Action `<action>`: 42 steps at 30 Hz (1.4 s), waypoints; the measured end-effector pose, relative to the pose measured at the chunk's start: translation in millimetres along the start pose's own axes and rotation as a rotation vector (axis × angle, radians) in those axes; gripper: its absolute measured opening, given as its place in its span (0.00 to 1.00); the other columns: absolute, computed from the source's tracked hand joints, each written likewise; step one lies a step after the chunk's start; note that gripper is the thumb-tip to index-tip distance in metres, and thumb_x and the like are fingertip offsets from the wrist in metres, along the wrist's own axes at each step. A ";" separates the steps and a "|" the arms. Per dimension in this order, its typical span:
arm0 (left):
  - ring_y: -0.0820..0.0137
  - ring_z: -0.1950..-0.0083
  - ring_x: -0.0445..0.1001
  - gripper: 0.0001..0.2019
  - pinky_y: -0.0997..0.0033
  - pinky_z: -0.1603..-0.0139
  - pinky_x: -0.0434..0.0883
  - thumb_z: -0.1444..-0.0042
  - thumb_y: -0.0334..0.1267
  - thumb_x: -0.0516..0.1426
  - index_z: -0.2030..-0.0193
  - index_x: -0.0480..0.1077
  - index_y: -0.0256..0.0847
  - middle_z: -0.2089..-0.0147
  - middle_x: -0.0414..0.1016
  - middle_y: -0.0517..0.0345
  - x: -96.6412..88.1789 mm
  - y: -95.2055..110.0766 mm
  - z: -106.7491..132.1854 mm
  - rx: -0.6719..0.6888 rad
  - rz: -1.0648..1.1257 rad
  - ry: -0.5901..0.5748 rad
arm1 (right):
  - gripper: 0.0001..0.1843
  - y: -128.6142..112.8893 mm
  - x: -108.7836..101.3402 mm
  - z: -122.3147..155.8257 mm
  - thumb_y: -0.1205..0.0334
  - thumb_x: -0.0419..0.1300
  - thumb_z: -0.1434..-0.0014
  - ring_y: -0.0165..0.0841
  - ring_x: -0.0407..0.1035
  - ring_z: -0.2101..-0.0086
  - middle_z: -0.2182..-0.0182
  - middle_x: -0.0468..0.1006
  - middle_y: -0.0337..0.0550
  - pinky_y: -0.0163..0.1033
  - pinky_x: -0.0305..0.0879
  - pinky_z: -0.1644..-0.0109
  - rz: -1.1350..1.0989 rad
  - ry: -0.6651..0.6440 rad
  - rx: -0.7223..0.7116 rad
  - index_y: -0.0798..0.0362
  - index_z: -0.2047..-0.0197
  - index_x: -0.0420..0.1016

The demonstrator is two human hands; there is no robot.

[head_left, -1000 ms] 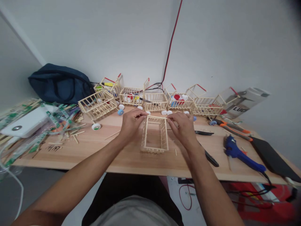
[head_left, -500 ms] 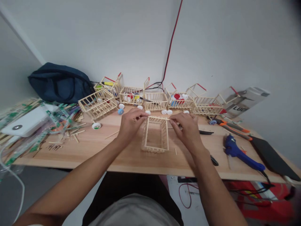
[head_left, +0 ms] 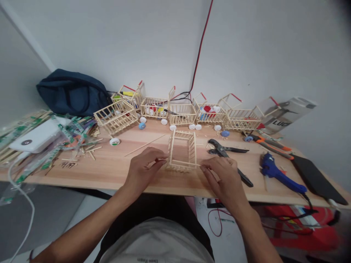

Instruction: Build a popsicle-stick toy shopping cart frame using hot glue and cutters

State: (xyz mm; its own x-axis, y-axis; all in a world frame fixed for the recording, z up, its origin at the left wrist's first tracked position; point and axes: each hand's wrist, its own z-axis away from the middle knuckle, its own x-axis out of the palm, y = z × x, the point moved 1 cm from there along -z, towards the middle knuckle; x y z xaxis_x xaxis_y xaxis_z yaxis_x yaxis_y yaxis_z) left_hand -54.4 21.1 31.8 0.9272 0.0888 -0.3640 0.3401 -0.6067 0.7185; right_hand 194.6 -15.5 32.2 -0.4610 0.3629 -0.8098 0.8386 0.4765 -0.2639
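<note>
A small open basket (head_left: 195,148) built from thin wooden sticks stands on the table in front of me. Across its near end runs a thin wooden stick (head_left: 184,164). My right hand (head_left: 223,175) pinches that stick's right end between thumb and fingertips. At the opposite side, my left hand (head_left: 144,168) has thumb and fingers pinched together at the near left corner, on what looks like the stick's other end. Black-handled cutters (head_left: 219,147) lie just beyond my right hand. A longer loose stick (head_left: 144,145) rests beyond my left hand.
Several stick-built carts with bottle-cap wheels, one a slatted cart (head_left: 116,118), line the back. To the right lie a blue glue gun (head_left: 282,177), orange-handled pliers (head_left: 274,148) and a black flat object (head_left: 318,179). Bagged sticks and a white device (head_left: 40,137) are at left.
Both hands have moved from the basket's far end to its near end, with the stick now across the near rim. The cutters and a blue cap have come into sight.
</note>
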 end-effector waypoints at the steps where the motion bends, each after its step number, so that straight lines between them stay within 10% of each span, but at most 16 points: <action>1: 0.72 0.64 0.76 0.04 0.75 0.62 0.73 0.45 0.30 0.62 0.63 0.77 0.42 0.65 0.79 0.57 1.1 -0.1 1.9 -0.005 0.013 0.004 | 0.05 -1.5 0.7 -0.8 0.64 0.54 0.35 0.37 0.70 0.61 0.66 0.77 0.40 0.46 0.52 0.54 -0.003 -0.004 -0.002 0.49 0.61 0.71; 42: 0.72 0.62 0.76 0.05 0.76 0.61 0.73 0.44 0.29 0.61 0.64 0.79 0.41 0.64 0.78 0.56 7.1 -3.8 9.6 0.037 0.028 -0.005 | 0.04 -2.2 1.5 2.4 0.68 0.55 0.35 0.36 0.67 0.65 0.69 0.76 0.40 0.44 0.54 0.56 0.027 0.007 -0.126 0.52 0.63 0.68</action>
State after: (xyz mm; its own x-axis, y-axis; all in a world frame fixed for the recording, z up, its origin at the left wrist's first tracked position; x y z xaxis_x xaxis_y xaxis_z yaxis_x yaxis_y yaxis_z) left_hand -50.6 16.5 20.8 0.9355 0.0672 -0.3468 0.3076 -0.6380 0.7059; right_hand 192.7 -17.9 30.3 -0.4414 0.3822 -0.8118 0.8079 0.5629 -0.1743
